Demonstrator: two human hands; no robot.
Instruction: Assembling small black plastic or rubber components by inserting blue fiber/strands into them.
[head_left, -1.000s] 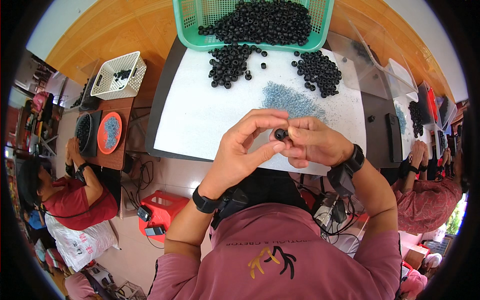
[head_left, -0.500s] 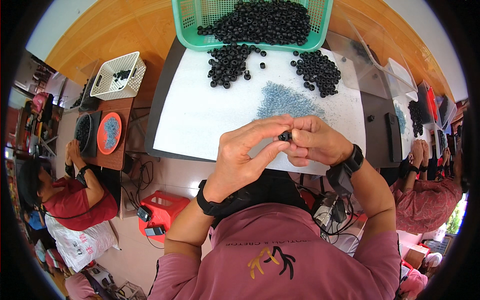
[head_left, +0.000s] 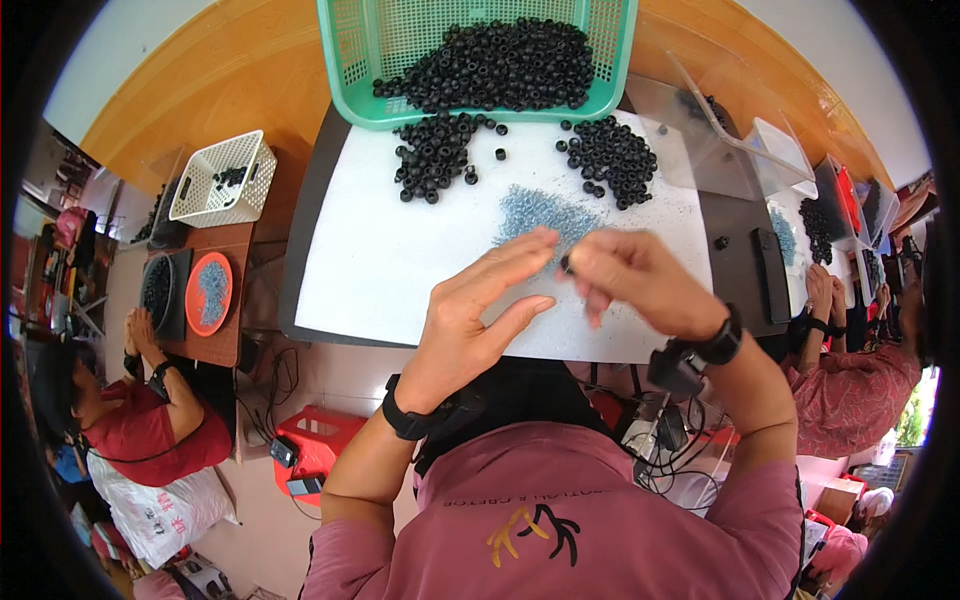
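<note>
My left hand (head_left: 478,305) is over the near part of the white work surface (head_left: 375,260), its thumb and fingers apart and nothing between them. Just to its right, my right hand (head_left: 645,280), somewhat smeared by motion, pinches a small round black piece (head_left: 567,264) between thumb and fingers. Beyond both hands spreads a heap of tiny translucent bluish pieces (head_left: 535,212), partly hidden by the fingers. Farther off lie a left pile of round black pieces with holes (head_left: 430,165) and a right pile of similar black pieces (head_left: 612,160).
A green basket (head_left: 345,95) full of black pieces stands at the far edge. To the right are a clear plastic bin (head_left: 735,150) and a black oblong object (head_left: 769,275). Co-workers sit at both sides; at the left are a white basket (head_left: 232,190) and an orange plate (head_left: 222,310).
My hands have come apart: the right has drawn away with the black piece, and the left has opened. The whole view has shifted slightly, the table now sitting lower and more to the left.
</note>
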